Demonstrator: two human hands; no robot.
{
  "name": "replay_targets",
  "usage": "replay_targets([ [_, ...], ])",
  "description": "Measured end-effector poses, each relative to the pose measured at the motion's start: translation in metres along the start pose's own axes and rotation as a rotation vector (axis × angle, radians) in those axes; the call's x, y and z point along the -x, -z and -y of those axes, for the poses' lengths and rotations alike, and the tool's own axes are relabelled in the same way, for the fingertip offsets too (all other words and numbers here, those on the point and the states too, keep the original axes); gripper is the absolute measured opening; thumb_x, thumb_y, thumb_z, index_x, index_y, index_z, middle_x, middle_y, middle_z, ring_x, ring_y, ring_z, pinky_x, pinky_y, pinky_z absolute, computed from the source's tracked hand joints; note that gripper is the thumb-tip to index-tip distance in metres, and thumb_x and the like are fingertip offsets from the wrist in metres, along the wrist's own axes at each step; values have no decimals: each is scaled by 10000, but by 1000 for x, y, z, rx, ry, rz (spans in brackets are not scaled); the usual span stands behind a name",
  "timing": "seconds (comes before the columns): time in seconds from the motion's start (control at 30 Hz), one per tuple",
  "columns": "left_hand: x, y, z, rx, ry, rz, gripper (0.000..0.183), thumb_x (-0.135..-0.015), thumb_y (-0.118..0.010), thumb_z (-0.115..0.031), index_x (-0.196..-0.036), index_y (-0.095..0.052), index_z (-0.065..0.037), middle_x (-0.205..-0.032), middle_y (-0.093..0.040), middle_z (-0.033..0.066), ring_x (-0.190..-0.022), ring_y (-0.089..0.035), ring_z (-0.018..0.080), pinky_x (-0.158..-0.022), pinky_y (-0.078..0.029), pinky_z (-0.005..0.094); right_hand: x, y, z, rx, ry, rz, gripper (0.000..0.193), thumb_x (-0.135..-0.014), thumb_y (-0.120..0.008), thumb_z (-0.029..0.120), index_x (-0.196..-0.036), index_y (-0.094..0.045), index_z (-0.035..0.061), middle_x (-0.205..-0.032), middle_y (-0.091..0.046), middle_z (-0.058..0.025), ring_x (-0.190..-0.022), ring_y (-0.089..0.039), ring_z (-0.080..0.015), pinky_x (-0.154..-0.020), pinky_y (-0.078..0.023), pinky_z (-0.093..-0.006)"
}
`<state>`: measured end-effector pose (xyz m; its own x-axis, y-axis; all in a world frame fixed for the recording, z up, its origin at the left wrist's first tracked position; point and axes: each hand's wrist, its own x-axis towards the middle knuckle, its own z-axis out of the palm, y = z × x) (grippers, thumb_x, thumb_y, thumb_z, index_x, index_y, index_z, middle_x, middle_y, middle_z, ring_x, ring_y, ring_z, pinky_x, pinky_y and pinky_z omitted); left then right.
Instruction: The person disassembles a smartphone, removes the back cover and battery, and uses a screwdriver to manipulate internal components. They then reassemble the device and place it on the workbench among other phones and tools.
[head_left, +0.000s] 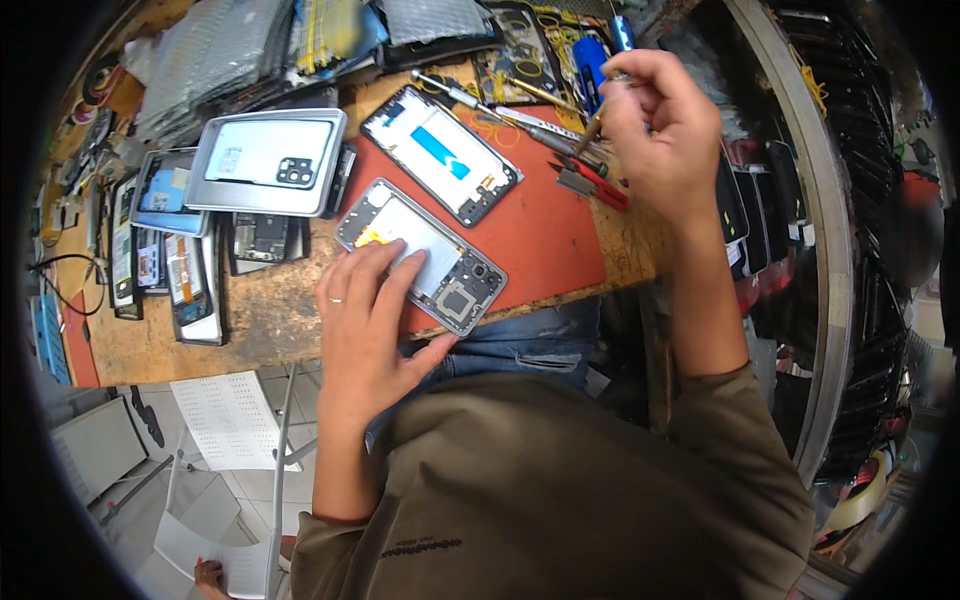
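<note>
My left hand point(365, 315) rests on an opened phone point(462, 298), fingertips over its inside and thumb along its near edge. The phone's back cover is off, showing a silvery inner plate, cameras and a speaker area. Raised at the right, my right hand point(660, 135) is closed around a slim screwdriver point(591, 132); a blue end sticks out above the fingers and a brass-coloured shaft slants down below. Just beyond the opened phone, a second phone body point(440, 150) with a white inside and a blue strip lies on a red mat point(560, 230).
Red-handled pliers point(598, 188) lie below my right hand, with tweezers point(450, 90) farther left. Phones in a grey tray point(330, 160) and several phone parts point(190, 275) fill the left. Bubble-wrap packets point(215, 70) are piled behind. Another person's hand point(208, 573) shows by a white chair point(225, 420).
</note>
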<state>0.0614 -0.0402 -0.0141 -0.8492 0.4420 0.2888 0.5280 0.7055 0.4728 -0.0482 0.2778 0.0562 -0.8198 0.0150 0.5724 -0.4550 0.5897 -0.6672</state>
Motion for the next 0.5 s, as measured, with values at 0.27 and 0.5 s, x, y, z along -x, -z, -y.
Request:
replay_targets([
  [0.27,-2,0,-4,-29,-3,-10,872,-730,-932,-498,-1459,-645,-116,-1471,-579,145,-1396,-534,391,-1217,-338,624,66,5,21,-100,33,245,197,-1081,-629,-2,-1275,-636,-36,-1058,-720,-102,-782,-703,-105,-644,-578,-243],
  [0.5,-10,6,-8,-49,-22,8,942,-730,-915,-585,-1476,-637,-82,-1490,-590,161,-1434,-505,429,-1247,-312,614,83,-23,23,-262,-251,373,278,-1006,-725,-35,-1261,-622,2,-1017,-733,-86,-967,-765,-137,-773,-642,-282],
])
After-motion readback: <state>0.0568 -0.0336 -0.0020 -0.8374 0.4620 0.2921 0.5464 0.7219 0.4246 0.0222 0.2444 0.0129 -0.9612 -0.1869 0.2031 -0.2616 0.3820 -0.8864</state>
